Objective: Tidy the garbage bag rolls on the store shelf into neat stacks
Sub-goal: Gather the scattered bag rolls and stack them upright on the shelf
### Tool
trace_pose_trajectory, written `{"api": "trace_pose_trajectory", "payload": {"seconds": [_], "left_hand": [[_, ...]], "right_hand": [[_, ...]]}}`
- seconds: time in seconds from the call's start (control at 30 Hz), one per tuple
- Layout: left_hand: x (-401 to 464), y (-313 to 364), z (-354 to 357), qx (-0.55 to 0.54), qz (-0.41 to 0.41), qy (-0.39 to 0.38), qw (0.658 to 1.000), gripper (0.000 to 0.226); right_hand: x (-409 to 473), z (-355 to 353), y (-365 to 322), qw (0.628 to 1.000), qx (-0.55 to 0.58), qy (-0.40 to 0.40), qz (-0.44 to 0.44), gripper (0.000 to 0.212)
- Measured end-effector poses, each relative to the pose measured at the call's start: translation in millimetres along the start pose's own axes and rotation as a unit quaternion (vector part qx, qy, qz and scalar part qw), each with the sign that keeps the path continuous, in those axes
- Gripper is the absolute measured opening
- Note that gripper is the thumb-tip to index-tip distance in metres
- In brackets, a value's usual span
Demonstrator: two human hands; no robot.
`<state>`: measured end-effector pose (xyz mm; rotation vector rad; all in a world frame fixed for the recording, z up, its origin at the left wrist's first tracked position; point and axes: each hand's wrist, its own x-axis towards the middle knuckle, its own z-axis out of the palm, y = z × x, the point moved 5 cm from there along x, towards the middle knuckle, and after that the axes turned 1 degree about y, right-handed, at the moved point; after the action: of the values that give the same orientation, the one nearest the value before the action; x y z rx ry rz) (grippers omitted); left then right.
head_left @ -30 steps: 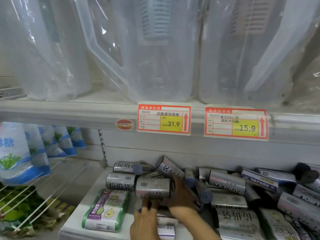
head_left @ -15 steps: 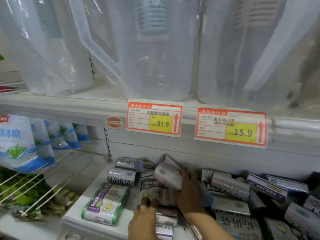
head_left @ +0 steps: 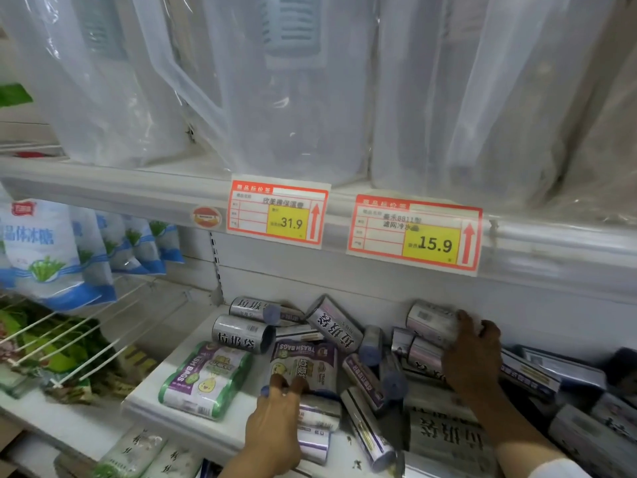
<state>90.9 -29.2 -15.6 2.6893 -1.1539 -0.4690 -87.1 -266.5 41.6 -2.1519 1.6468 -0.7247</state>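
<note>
The right hand (head_left: 474, 353) reaches to the back of the white metal store shelf (head_left: 151, 384), its fingers (head_left: 463, 322) curled over a silver, foil-wrapped garbage bag roll (head_left: 431, 322) near the back wall, seemingly to pull it out of the jumble and line it up. The left hand (head_left: 275, 422) rests at the front, two fingertips pressing a purple-and-white labelled trash bag roll (head_left: 303, 365) and the palm covering small silver rolls (head_left: 319, 419), probably to steady them. A green-edged multipack of rolls (head_left: 206, 377) lies flat at the left end, apart from the tumbled heap.
</note>
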Motion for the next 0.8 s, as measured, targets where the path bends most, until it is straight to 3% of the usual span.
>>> {"api": "trace_pose_trajectory", "payload": {"seconds": [0.07,0.13,0.23,0.33,0.43,0.5,0.53,0.63,0.73,0.8], "left_hand": [[2,-1,0,-0.01,0.008,-0.001,1.0,0.083],[5,-5,-2,-0.015,0.019,0.001,1.0,0.081],[7,-15,-5,-0.029,0.033,0.012,0.999,0.078],[8,-28,-7,-0.032,0.04,0.014,0.999,0.084],[8,-39,-10,-0.023,0.044,-0.003,0.999,0.094],[7,-46,-14,-0.014,0.048,-0.01,0.999,0.093],[6,-50,-16,-0.015,0.051,-0.009,0.999,0.092],[5,-57,-24,-0.035,0.066,-0.009,0.997,0.086],[4,-57,-30,-0.054,0.073,-0.024,0.996,0.082],[4,-56,-33,-0.053,0.08,-0.028,0.995,0.081]], "right_hand": [[-11,1,-15,0.995,-0.062,0.067,-0.049,0.078],[-30,11,-48,0.983,-0.03,0.095,-0.157,0.073],[-65,54,-95,0.964,0.056,-0.109,-0.237,0.038],[-90,103,-115,0.956,0.066,-0.244,-0.147,0.025],[-97,148,-121,0.959,0.023,-0.277,-0.063,0.051],[-97,166,-125,0.955,-0.012,-0.291,-0.056,0.073],[-96,164,-126,0.953,-0.024,-0.296,-0.061,0.072],[-90,144,-134,0.938,0.024,-0.333,-0.091,0.045],[-83,146,-118,0.907,0.161,-0.389,-0.006,0.047],[-85,149,-115,0.901,0.173,-0.396,0.043,0.047]]}}
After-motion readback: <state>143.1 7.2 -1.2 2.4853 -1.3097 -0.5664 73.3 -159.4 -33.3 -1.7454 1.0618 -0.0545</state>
